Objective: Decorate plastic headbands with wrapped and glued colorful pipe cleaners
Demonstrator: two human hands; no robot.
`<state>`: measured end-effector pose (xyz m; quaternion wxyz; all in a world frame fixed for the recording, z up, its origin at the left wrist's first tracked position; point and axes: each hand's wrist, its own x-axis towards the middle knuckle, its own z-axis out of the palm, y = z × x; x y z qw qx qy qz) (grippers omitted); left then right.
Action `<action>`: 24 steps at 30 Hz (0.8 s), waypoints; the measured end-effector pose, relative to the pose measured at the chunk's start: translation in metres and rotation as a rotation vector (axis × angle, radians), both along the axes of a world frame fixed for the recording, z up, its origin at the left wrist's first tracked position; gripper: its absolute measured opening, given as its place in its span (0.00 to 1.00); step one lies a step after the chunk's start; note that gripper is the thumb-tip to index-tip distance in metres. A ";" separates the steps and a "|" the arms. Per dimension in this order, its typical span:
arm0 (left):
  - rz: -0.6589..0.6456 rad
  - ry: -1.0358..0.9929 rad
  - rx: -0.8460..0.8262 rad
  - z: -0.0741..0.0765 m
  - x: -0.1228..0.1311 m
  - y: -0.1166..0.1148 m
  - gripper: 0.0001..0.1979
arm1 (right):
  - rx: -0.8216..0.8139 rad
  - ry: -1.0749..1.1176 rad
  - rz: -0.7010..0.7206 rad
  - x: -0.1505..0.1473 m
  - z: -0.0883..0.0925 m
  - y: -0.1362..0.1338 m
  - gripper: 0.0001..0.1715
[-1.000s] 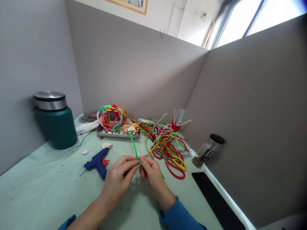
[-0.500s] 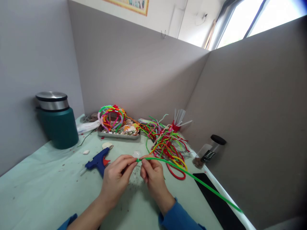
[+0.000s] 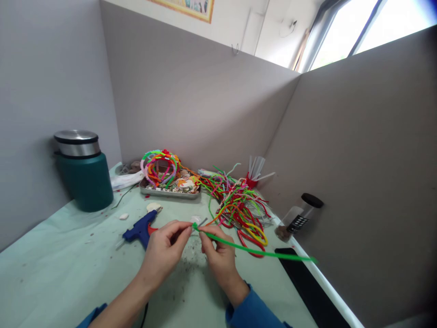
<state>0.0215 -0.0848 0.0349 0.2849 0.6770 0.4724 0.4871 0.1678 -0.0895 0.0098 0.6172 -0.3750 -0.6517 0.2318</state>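
A green pipe cleaner [image 3: 259, 252] runs from between my two hands out to the right, its far end over a black strip. My left hand [image 3: 167, 246] pinches its near end, where a small green twisted bit shows at the fingertips. Just beside it, my right hand [image 3: 218, 250] is closed on the same pipe cleaner with thumb and fingers. A short grey piece pokes up near the right fingertips; I cannot tell what it is. To the left of my left hand lies a blue glue gun [image 3: 140, 229] with a red trigger.
Behind my hands is a heap of coloured pipe cleaners [image 3: 235, 193], with red and yellow scissor handles [image 3: 254, 232] at its front. A metal tray [image 3: 170, 193] holds shells and coloured rings. A green flask [image 3: 83, 180] stands left; a clear jar [image 3: 297, 218] and black strip [image 3: 307, 282] lie right.
The pipe cleaner's free end has swung up and inward. The green twisted bit at my left fingertips shows more, and a grey piece has come into view beside my right fingertips.
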 end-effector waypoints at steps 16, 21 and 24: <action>-0.037 0.170 0.167 0.006 0.004 -0.004 0.09 | 0.383 -0.379 -0.157 0.015 0.014 0.000 0.09; -0.108 0.209 0.172 0.006 0.006 -0.006 0.09 | 0.295 -0.356 -0.106 0.018 0.021 0.001 0.08; -0.143 0.242 0.155 0.007 0.006 -0.007 0.10 | 0.184 -0.295 -0.021 0.018 0.024 0.002 0.05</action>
